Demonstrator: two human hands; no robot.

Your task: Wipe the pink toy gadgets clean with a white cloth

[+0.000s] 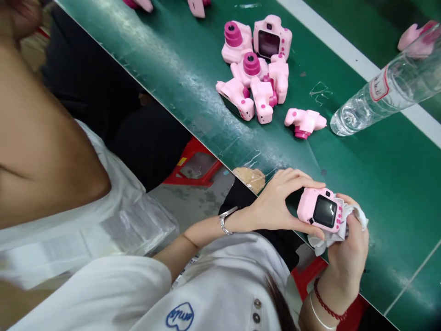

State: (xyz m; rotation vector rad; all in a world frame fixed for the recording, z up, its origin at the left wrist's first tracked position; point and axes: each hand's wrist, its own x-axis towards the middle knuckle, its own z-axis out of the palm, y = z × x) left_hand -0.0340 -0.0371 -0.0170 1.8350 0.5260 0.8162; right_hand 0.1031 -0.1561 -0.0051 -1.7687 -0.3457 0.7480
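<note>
Between both hands, over the table's near edge, is a small pink toy camera (310, 202) with its dark screen turned up. My left hand (275, 202), with a metal watch or bracelet at the wrist, grips the camera by its top and bottom edges. On its other side my right hand (351, 243) holds a crumpled white cloth (320, 243) against the camera's button end. That hand's wrist bears a red braided cord and a pale bangle. Part of its fingers is hidden behind the cloth and camera.
Several pink toy cameras (250, 69) lie in a cluster on the green table (382, 184). A single camera (306, 122) sits closer, beside a clear water bottle (372, 96). At the left is another person's bare arm (44, 124). Red stools (193, 165) show below the table edge.
</note>
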